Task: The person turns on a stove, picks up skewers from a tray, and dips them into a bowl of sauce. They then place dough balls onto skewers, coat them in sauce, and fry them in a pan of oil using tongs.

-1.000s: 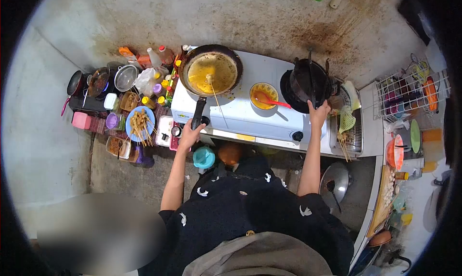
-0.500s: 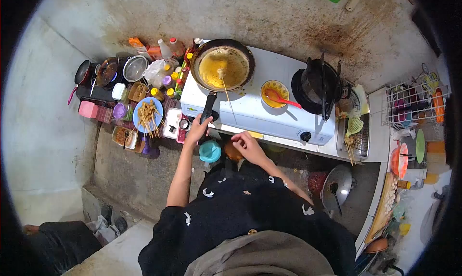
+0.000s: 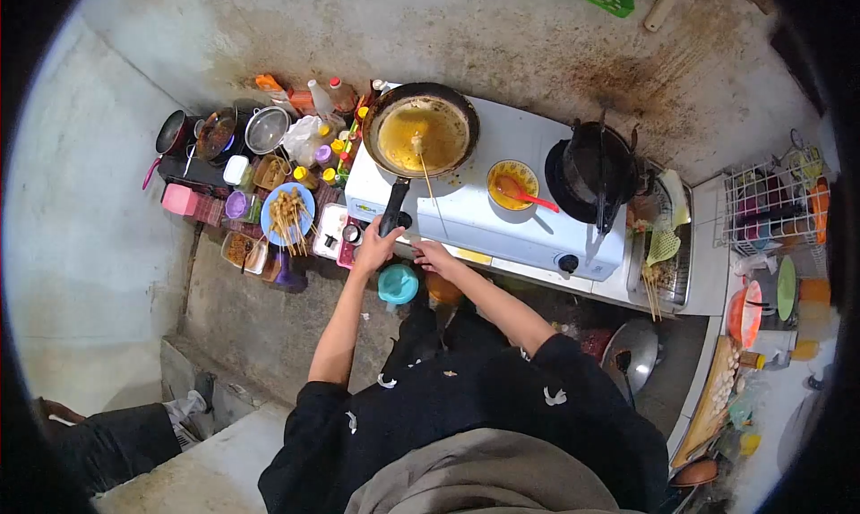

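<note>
A dark frying pan (image 3: 459, 160) with yellow oil or liquid sits on the left burner of the white stove (image 3: 502, 124). A skewer (image 3: 425, 175) with a pale lump at its end leans in it over the near rim. My left hand (image 3: 374, 248) is closed around the end of the pan's black handle (image 3: 393, 207). Just right of it, my right hand (image 3: 436, 257) hovers by the stove's front edge, fingers extended and nothing visible in them. Nearby on the stove, a patterned bowl (image 3: 503, 167) holds orange-yellow liquid and a red spoon (image 3: 535, 202).
Left of the stove are a blue plate of skewers (image 3: 288, 211), several bottles and a strainer (image 3: 267, 131). A black pot (image 3: 596, 169) stands on the right burner. Below are a teal container (image 3: 397, 284) and a metal wok (image 3: 638, 346). Another person's dark-clothed legs (image 3: 125, 447) show lower left.
My right hand has moved left and forward, closer to the left hand and the stove's front. The left hand stays on the pan handle. The view has shifted slightly.
</note>
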Action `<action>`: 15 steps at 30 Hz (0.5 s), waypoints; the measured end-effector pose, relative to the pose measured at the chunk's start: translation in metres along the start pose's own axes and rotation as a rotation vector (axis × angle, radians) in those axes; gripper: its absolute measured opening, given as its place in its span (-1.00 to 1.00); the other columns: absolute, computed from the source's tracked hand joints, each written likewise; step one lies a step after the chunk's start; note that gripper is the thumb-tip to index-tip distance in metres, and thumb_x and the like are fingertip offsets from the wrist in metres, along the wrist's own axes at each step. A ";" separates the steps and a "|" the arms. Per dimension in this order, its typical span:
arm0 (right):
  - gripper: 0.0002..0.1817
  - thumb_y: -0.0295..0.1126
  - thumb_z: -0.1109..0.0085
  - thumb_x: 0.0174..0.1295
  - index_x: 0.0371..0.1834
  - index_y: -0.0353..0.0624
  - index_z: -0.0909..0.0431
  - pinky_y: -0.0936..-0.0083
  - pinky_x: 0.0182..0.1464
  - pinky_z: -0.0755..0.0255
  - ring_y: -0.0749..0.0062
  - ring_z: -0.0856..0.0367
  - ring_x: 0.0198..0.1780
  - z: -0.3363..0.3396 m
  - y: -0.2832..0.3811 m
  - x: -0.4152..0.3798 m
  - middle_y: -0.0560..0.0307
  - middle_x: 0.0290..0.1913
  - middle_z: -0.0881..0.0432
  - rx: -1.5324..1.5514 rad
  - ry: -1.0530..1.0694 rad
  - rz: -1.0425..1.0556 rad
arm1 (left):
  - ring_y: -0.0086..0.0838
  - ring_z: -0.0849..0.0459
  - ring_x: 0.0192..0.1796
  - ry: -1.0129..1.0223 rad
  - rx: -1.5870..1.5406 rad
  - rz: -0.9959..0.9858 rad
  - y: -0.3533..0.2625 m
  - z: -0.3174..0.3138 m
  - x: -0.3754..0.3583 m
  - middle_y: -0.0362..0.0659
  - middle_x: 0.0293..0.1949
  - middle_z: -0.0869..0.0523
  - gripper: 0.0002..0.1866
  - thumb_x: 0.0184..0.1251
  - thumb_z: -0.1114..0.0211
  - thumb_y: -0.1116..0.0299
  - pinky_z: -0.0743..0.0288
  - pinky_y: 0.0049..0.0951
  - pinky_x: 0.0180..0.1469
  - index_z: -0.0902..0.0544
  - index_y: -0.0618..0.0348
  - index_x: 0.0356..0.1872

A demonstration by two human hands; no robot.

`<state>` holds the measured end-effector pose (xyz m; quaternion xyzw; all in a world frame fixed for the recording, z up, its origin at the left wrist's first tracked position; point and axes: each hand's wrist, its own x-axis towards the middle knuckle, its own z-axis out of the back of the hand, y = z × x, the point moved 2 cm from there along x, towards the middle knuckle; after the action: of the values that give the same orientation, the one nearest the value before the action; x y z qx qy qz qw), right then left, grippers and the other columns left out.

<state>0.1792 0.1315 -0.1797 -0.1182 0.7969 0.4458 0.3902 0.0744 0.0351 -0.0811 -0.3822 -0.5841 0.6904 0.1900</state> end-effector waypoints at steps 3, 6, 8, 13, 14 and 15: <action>-0.76 -0.12 0.07 0.16 -0.25 0.01 -0.43 0.62 -0.38 -0.27 0.61 -0.44 -0.38 -0.011 -0.005 0.020 0.34 -0.36 -0.45 0.126 -0.040 -0.045 | -0.71 -0.23 -0.80 -0.003 -0.040 0.017 -0.013 0.002 -0.016 -0.38 -0.78 -0.29 -0.80 0.08 -0.20 0.37 -0.09 -0.66 -0.78 -0.39 0.17 -0.32; -0.77 -0.12 0.10 0.17 -0.27 0.01 -0.43 0.62 -0.37 -0.27 0.58 -0.44 -0.36 -0.023 -0.005 0.029 0.35 -0.34 -0.46 0.321 0.041 -0.051 | -0.73 -0.23 -0.80 0.023 -0.116 0.043 -0.035 0.014 -0.032 -0.39 -0.78 -0.30 -0.82 0.10 -0.18 0.41 -0.07 -0.67 -0.79 -0.39 0.17 -0.31; -0.76 -0.13 0.11 0.18 -0.28 -0.01 -0.41 0.62 -0.35 -0.27 0.56 -0.44 -0.36 -0.027 -0.007 0.043 0.34 -0.34 -0.47 0.365 0.064 -0.043 | -0.73 -0.24 -0.81 -0.026 -0.019 -0.024 -0.039 0.026 -0.039 -0.39 -0.78 -0.30 -0.82 0.10 -0.18 0.42 -0.06 -0.68 -0.80 -0.39 0.17 -0.31; -0.71 -0.17 0.19 0.21 -0.32 -0.17 -0.37 0.60 -0.33 -0.29 0.50 -0.42 -0.36 -0.040 -0.011 0.075 0.24 -0.38 -0.46 0.929 0.200 -0.028 | -0.75 -0.21 -0.81 -0.072 -0.060 -0.034 -0.051 0.058 -0.057 -0.41 -0.78 -0.30 -0.72 0.10 -0.20 0.38 -0.05 -0.69 -0.80 -0.38 0.19 -0.19; -0.71 -0.18 0.21 0.22 -0.33 -0.20 -0.37 0.59 -0.33 -0.29 0.49 -0.41 -0.35 -0.044 -0.011 0.077 0.21 -0.38 -0.46 1.084 0.256 -0.037 | -0.74 -0.22 -0.81 -0.085 -0.053 -0.045 -0.056 0.063 -0.062 -0.39 -0.76 -0.31 -0.75 0.10 -0.18 0.40 -0.06 -0.69 -0.79 -0.38 0.21 -0.22; -0.72 -0.23 0.28 0.25 -0.31 -0.23 -0.34 0.59 -0.31 -0.29 0.48 -0.42 -0.32 -0.046 -0.012 0.079 0.18 -0.38 -0.46 1.126 0.274 -0.002 | -0.73 -0.22 -0.80 -0.097 -0.045 -0.055 -0.058 0.068 -0.065 -0.38 -0.73 -0.33 -0.78 0.11 -0.17 0.42 -0.06 -0.68 -0.79 -0.37 0.23 -0.25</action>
<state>0.1089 0.1002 -0.2305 0.0502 0.9544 -0.0668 0.2867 0.0536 -0.0420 -0.0046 -0.3362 -0.6183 0.6892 0.1720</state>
